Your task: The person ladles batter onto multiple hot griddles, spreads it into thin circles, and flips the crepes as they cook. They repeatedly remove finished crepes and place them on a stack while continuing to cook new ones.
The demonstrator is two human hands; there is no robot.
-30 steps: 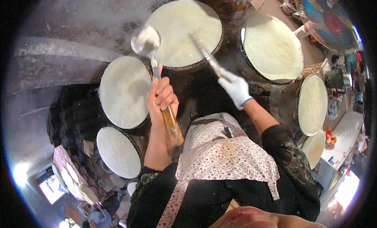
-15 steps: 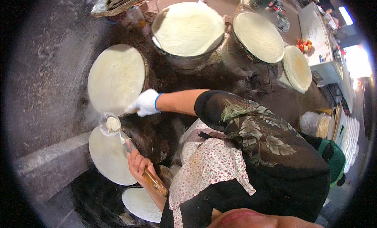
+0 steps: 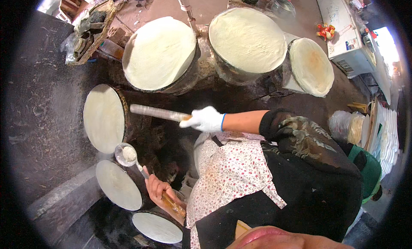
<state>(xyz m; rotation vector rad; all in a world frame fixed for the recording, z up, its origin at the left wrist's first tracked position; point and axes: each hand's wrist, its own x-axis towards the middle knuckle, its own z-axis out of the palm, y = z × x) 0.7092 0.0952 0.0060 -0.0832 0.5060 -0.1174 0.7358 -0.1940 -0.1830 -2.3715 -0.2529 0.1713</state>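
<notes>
In a white glove, my right hand [image 3: 208,119] grips the wooden handle of a long flat spatula [image 3: 156,112], its metal blade pointing left over the dark gap between the griddles. My bare left hand [image 3: 159,190] is wrapped round the wooden handle of a ladle [image 3: 172,206]. A lump of pale batter [image 3: 129,153] sits in the ladle's bowl, near the edges of two thin round flatbreads, one on the left [image 3: 104,119] and one lower left [image 3: 119,184]. Another flatbread [image 3: 157,227] lies closest to my left forearm.
Beyond my hands, drum-like griddles carry large pale flatbreads at the far left [image 3: 159,53], far middle [image 3: 247,40] and far right [image 3: 311,66]. A tray of odds and ends [image 3: 92,32] stands at the upper left. A white cabinet [image 3: 343,39] is at the upper right.
My right hand has drawn back from the left flatbread's edge, and the spatula blade now shows plainly. The view has turned, bringing the far griddles leftward. My left hand still holds the ladle.
</notes>
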